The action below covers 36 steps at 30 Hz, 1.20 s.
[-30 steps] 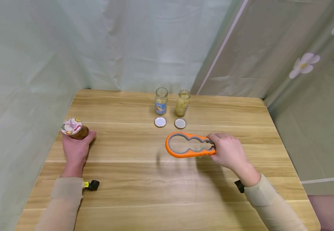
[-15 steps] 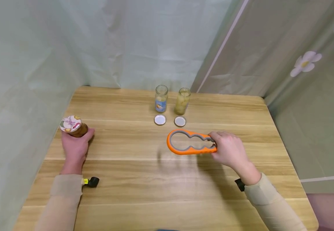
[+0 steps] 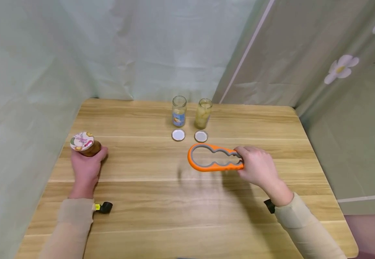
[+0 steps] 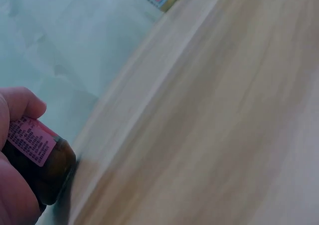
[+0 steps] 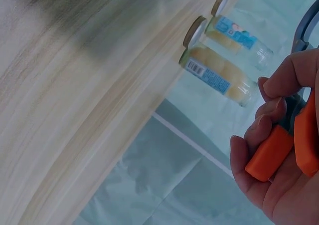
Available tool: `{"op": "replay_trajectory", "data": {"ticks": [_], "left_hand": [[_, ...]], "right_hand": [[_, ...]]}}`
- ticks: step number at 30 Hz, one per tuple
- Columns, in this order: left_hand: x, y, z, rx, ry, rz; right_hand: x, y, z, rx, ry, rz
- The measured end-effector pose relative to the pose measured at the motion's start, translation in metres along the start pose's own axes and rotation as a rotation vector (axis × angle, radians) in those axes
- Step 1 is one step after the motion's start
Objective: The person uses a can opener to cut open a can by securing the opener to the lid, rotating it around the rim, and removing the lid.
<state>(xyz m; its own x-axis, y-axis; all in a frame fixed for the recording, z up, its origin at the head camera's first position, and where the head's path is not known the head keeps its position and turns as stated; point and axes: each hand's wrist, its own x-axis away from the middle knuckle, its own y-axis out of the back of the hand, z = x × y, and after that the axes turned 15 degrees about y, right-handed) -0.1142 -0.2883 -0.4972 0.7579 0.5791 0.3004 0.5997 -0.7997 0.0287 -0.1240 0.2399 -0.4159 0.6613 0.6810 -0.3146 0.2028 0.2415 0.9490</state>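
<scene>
At the table's left side my left hand (image 3: pixel 86 166) grips a dark jar (image 3: pixel 91 148) with a patterned white lid (image 3: pixel 82 141); the left wrist view shows a pink label (image 4: pixel 33 140) on that jar. My right hand (image 3: pixel 258 166) holds an orange and grey jar opener (image 3: pixel 207 168) by its handle ends, above the table. In the right wrist view, fingers (image 5: pixel 258 130) curl round the orange handle (image 5: pixel 271 154). Two lidless glass jars stand at the back: a blue-labelled jar (image 3: pixel 179 115) and a jar of pale pieces (image 3: pixel 203 115).
Two upturned lids lie in front of the glass jars, a left lid (image 3: pixel 178 135) and a right lid (image 3: pixel 201 136). The wooden table (image 3: pixel 148 208) meets a pale curtain (image 3: pixel 161 50) at its back edge. Small dark devices are worn at both wrists.
The whole view has shifted slightly with the head. Both hands keep their holds on the dark jar and the jar opener, which has barely moved.
</scene>
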Motion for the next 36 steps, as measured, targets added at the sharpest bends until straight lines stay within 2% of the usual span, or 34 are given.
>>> {"op": "replay_trajectory", "data": {"ticks": [3,9,16,22,29,36], "left_hand": [[0.008,-0.006,-0.001,0.006,-0.010,0.023],[0.023,-0.022,-0.003,-0.094,-0.032,0.035],[0.039,-0.041,-0.001,-0.164,-0.068,0.079],[0.056,-0.061,-0.003,-0.203,-0.114,0.162],[0.075,-0.082,-0.007,-0.277,-0.118,0.242],[0.091,-0.102,0.000,-0.289,-0.148,0.348]], "right_hand": [[-0.001,-0.001,-0.001,-0.002,0.002,-0.004],[-0.005,-0.002,-0.001,-0.008,-0.008,-0.003],[-0.015,-0.001,0.003,-0.007,-0.020,0.008],[-0.019,0.002,0.005,-0.005,-0.027,0.027],[-0.023,0.002,0.006,-0.013,-0.029,0.012],[-0.028,0.004,0.011,0.000,-0.020,-0.010]]}}
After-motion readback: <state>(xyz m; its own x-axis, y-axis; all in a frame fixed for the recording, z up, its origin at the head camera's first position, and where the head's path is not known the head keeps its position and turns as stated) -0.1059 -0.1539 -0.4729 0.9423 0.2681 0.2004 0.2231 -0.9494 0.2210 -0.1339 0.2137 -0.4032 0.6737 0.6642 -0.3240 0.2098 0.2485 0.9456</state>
